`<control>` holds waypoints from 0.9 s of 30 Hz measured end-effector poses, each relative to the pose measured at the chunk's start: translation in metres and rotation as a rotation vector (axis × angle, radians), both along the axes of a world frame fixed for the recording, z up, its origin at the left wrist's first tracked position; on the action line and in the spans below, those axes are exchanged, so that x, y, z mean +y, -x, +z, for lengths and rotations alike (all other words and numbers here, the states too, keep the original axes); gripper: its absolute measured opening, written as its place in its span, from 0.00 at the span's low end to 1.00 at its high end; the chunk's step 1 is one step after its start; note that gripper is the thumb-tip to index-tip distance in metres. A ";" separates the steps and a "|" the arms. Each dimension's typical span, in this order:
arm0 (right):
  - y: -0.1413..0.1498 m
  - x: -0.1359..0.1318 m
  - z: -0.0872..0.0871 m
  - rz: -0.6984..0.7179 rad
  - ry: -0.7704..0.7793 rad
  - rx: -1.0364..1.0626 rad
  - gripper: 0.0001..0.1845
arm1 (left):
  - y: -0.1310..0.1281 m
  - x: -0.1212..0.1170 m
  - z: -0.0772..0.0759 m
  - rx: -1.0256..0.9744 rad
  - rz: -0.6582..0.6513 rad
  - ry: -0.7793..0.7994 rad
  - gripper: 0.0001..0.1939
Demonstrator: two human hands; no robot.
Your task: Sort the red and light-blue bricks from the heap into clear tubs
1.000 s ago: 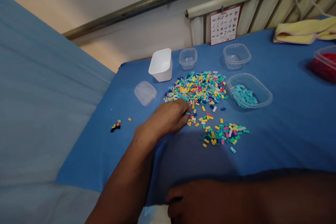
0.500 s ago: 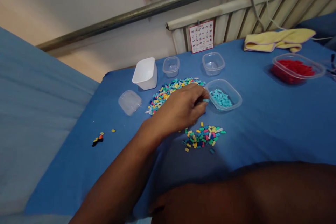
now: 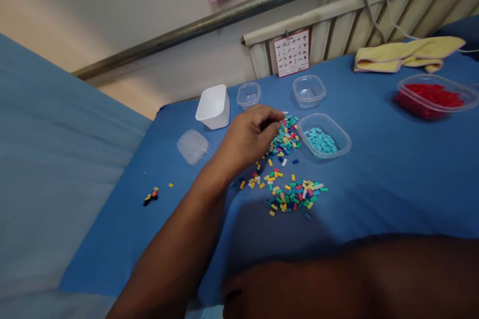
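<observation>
My left hand (image 3: pixel 252 132) is over the heap of small building bricks (image 3: pixel 286 137), its fingers loosely curled. A small gap shows between thumb and forefinger, and I see nothing between them. It covers much of the multicoloured heap. To its right stands a clear plastic tub (image 3: pixel 343 144) with turquoise bricks (image 3: pixel 321 140) inside. Nearer to me lies a smaller spread of mixed bricks (image 3: pixel 297 196). My right hand (image 3: pixel 239 294) is low at the bottom edge, dark and partly cut off, so its fingers cannot be made out.
Behind the heap stand a white tub (image 3: pixel 213 108) and two clear tubs, one left (image 3: pixel 249 93), one right (image 3: pixel 309 92). A clear lid (image 3: pixel 192 147) lies left, beyond a small black-and-yellow brick piece (image 3: pixel 150 196). At right are a tub of red bricks (image 3: pixel 432 97) and a yellow cloth (image 3: pixel 407 56).
My left hand has moved left and up, from beside the turquoise tub to over the heap. A turquoise brick at its fingertips no longer shows there. The view has shifted slightly.
</observation>
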State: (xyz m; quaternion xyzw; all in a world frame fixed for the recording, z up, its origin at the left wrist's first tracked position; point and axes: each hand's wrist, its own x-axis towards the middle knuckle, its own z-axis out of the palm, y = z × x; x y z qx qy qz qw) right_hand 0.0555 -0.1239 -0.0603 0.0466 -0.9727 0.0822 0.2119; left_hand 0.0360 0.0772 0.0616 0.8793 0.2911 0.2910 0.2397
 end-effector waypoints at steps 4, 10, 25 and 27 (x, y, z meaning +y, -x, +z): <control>0.006 -0.002 -0.006 0.073 0.099 0.110 0.18 | 0.035 -0.001 -0.001 -0.033 0.151 0.095 0.09; 0.006 -0.004 -0.010 0.076 0.130 0.143 0.14 | 0.090 0.002 -0.015 -0.025 0.397 0.189 0.12; 0.003 -0.006 -0.005 0.065 0.174 0.083 0.14 | 0.126 -0.020 0.007 0.689 0.134 0.344 0.08; 0.004 -0.007 -0.007 0.069 0.178 0.090 0.16 | 0.119 -0.023 0.004 0.758 0.128 0.302 0.07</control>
